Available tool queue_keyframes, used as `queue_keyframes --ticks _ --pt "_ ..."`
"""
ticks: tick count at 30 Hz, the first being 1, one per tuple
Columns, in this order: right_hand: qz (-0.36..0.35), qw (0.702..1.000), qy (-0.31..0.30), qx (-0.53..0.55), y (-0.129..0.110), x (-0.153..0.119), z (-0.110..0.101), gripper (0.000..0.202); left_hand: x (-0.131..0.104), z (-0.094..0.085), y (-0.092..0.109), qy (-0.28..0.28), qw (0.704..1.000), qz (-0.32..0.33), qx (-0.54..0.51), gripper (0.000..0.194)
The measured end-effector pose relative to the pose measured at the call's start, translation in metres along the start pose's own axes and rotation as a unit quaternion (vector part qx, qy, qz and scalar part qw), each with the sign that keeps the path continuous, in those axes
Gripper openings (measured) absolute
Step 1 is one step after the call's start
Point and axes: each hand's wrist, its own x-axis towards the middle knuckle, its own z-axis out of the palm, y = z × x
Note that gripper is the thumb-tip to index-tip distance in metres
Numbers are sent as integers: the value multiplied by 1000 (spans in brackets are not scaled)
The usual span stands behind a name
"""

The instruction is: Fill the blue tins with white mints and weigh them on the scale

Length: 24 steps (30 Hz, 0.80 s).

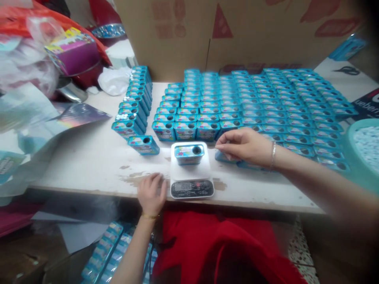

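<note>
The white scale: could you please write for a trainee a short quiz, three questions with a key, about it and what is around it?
1. True or false: two blue containers stand on the scale.
2. Which hand is at the front edge of the table, beside the scale: A) left, B) right?
3. Fill in: behind the rows of containers stands printed brown ____.

Key:
1. False; only one blue container.
2. A, the left hand.
3. Cardboard.

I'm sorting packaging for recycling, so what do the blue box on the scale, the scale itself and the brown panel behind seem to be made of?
The blue box: perhaps printed tin, maybe plastic; its glossy rim catches the light. The scale: probably plastic, given its smooth, even white shell. The brown panel: most likely cardboard, matte, with red printing on its brown face.
</note>
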Motion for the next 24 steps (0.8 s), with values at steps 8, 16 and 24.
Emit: queue_keyframes --ticks 8,16,24 --pt "-97 981 21 -168 -25 13 22 8 1 0 0 7 1000 7 0 20" --pt "-137 938 11 -318 -41 28 38 13 2 1 0 10 1000 9 1 20" --pt "-175 952 35 -248 -36 28 36 7 3 1 0 -3 1000 1 -4 20"
